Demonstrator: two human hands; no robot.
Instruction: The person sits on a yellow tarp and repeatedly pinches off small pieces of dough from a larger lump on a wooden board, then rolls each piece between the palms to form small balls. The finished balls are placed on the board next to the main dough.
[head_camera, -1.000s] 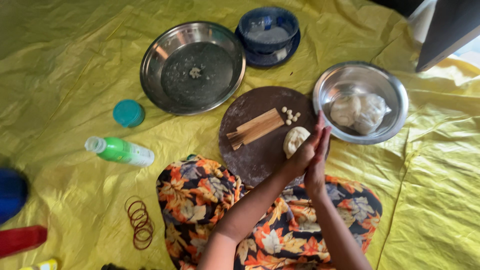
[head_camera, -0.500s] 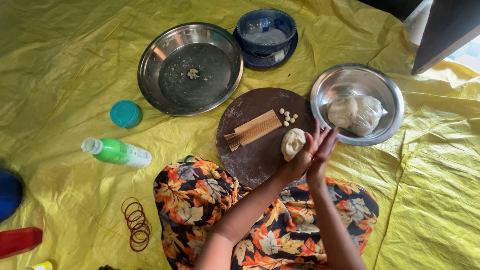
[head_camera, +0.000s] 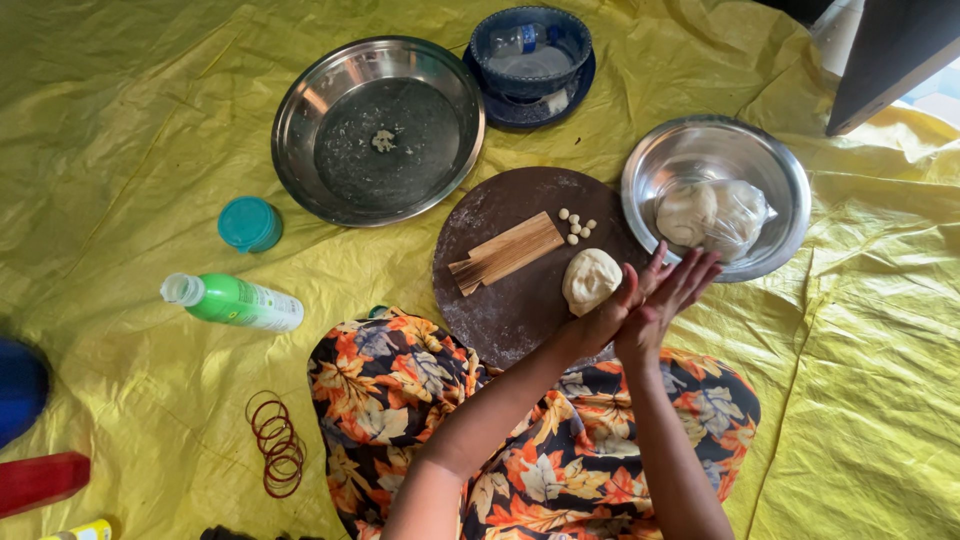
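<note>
My left hand (head_camera: 605, 318) and my right hand (head_camera: 668, 298) are pressed palm to palm, fingers stretched out, above the right edge of a round dark wooden board (head_camera: 500, 310). Anything between the palms is hidden. Just left of the hands, a pale dough ball (head_camera: 590, 280) lies on the board. Further back on the board are a bundle of flat wooden sticks (head_camera: 505, 252) and several tiny dough balls (head_camera: 577, 226). To the right of my fingertips stands a steel bowl (head_camera: 715, 140) holding dough in a clear plastic bag (head_camera: 712, 212).
A yellow sheet (head_camera: 120, 120) covers the floor. On it are a large steel plate (head_camera: 300, 150) with a dough scrap, a blue bowl (head_camera: 530, 45), a teal lid (head_camera: 249, 223), a green bottle (head_camera: 235, 300), red rubber bands (head_camera: 278, 455) and a red object (head_camera: 40, 482). My floral-clad lap (head_camera: 400, 380) is below the board.
My palms have stayed together and slid against each other, the fingers now fanned further towards the steel bowl. The things on the sheet have not moved.
</note>
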